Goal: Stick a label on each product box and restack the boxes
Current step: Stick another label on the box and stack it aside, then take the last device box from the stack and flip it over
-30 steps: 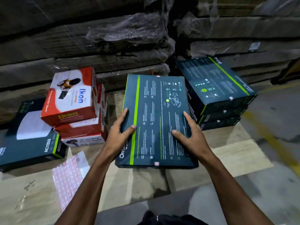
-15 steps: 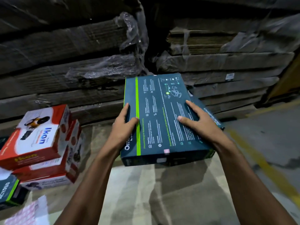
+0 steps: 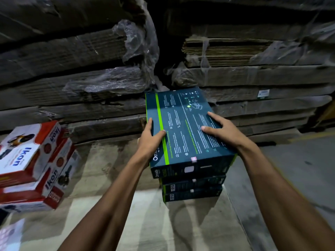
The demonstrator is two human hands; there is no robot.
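Note:
A flat dark teal box (image 3: 183, 127) with a bright green stripe lies on top of a stack of like boxes (image 3: 194, 189) at centre right. A small pink label (image 3: 193, 159) sits at its near top edge. My left hand (image 3: 151, 140) grips the box's left edge, thumb on top by the green stripe. My right hand (image 3: 220, 129) holds the right edge, thumb and fingers on the top face. A pile of red and white Ikon boxes (image 3: 34, 165) stands at the left.
Plastic-wrapped bundles of flattened cardboard (image 3: 90, 73) form a wall right behind the stacks. A pink label sheet (image 3: 10, 234) lies at the bottom left corner. Everything rests on flat cardboard (image 3: 148, 223); grey concrete floor (image 3: 299, 165) with a yellow line lies to the right.
Both hands have carried the teal box from the middle to the right and set it onto the stack of like boxes. The view has swung right, so the Ikon pile sits further left.

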